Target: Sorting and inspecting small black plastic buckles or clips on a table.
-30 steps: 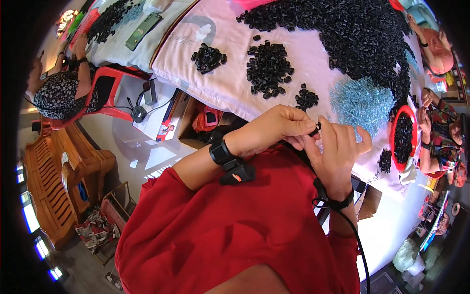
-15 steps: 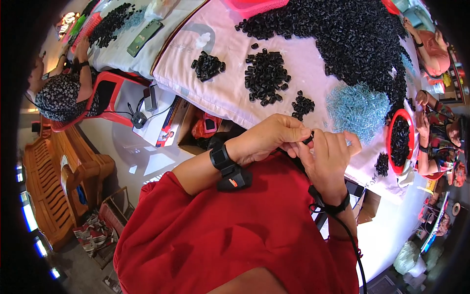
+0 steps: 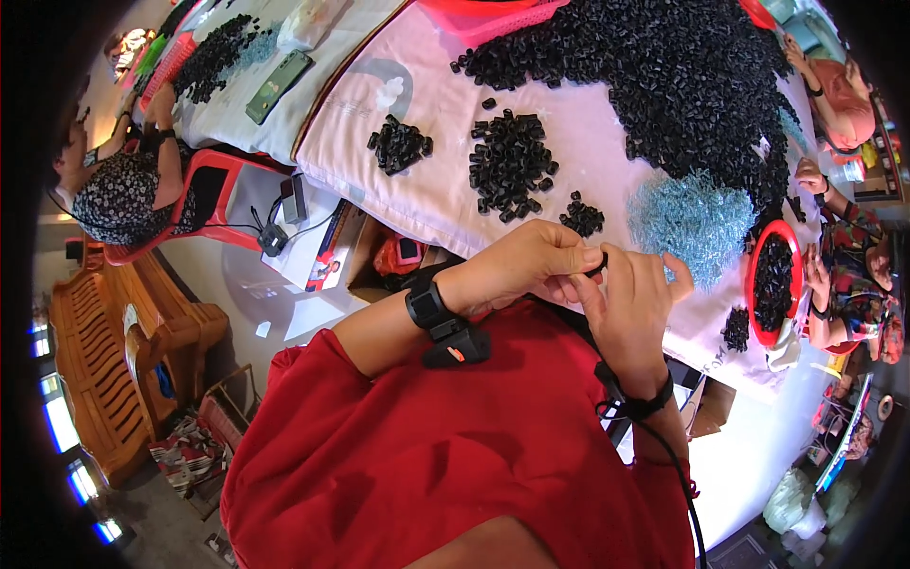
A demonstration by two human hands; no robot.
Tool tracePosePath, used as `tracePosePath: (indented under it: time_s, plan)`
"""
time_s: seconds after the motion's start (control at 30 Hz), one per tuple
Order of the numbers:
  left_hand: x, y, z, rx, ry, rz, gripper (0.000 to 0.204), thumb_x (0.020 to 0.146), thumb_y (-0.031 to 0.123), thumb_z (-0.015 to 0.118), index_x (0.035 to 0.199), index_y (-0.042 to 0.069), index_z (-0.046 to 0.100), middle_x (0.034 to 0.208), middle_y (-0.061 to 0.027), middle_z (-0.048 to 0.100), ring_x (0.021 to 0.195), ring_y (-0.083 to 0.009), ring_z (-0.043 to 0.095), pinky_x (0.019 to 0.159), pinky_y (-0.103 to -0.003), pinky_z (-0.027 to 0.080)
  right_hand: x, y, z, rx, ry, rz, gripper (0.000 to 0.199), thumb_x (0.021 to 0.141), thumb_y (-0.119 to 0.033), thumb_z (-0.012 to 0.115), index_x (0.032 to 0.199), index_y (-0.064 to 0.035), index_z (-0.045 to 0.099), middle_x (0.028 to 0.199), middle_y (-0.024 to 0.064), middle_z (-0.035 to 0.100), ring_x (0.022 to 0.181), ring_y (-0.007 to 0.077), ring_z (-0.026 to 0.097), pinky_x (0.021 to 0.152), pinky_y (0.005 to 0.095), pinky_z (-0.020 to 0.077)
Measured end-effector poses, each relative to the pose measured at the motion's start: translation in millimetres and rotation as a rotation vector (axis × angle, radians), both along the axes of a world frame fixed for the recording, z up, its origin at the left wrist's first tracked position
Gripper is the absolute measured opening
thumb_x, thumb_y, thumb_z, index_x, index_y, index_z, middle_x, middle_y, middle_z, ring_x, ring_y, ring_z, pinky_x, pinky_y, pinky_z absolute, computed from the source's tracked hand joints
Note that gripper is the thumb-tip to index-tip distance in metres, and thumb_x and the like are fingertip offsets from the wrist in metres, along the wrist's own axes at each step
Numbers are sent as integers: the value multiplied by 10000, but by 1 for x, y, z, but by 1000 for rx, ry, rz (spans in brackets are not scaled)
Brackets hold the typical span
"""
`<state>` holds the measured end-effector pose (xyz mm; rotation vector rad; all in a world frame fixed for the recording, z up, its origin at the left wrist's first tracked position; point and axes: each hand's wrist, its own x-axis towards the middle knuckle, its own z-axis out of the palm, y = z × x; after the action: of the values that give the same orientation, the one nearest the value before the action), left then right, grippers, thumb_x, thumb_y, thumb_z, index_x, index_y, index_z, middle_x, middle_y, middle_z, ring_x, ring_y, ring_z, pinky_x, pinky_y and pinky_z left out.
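Note:
Between my fingertips is a small black plastic piece, mostly hidden by the fingers. My left hand pinches it from the left, and my right hand grips it from the right with thumb and index finger. Just beyond my hands lies a little heap of black pieces. Farther off are a bigger heap of the same pieces and another small one. A loose pile of thin, clear bluish pieces sits right of them.
A huge mound of black pieces covers the far right of the cloth-covered table. A red-rimmed basin holds more. At the back are a pink basket and a green phone. Other people sit left and right; a red chair stands left.
Both hands keep their pinch on the black piece, with only slight finger movement. The view has shifted a little. At the right, a co-worker's hands have moved.

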<state>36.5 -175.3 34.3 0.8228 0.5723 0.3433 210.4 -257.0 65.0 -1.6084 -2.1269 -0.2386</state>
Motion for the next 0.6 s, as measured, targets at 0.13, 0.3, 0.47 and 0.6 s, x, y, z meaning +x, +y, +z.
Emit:
tracePosePath:
  time_s: [0.13, 0.3, 0.47, 0.6]
  plan:
    - [5, 3, -4, -41, 34, 11, 364, 1018, 410, 653, 906, 66, 698, 792, -17, 718, 703, -58, 659, 653, -197, 516, 5, 5, -1, -57, -26, 14, 306, 878, -306, 744, 1065, -85, 643, 858, -9, 575, 848, 184, 572, 979, 483, 350]
    - [13, 5, -1, -124, -41, 66, 350, 1015, 386, 664, 958, 44, 712, 824, -25, 727, 746, -76, 684, 709, -215, 556, 11, 12, -3, -126, 39, -24, 299, 880, -289, 747, 1071, -84, 644, 862, -5, 587, 873, 191, 584, 977, 474, 350]
    - [18, 11, 1, -114, -43, 82, 345, 1020, 368, 662, 1006, 27, 711, 879, -34, 727, 764, -79, 680, 708, -221, 556, 16, 18, 5, -126, 167, -17, 292, 897, -243, 741, 1118, -70, 662, 910, 8, 634, 895, 197, 612, 976, 458, 351]
    - [13, 11, -7, 34, -34, 17, 310, 1031, 359, 649, 1019, 56, 712, 895, -2, 695, 758, -66, 648, 714, -224, 552, 27, 16, -1, -274, 467, 15, 211, 925, -198, 721, 1090, -70, 690, 912, 33, 664, 890, 218, 623, 973, 426, 350]
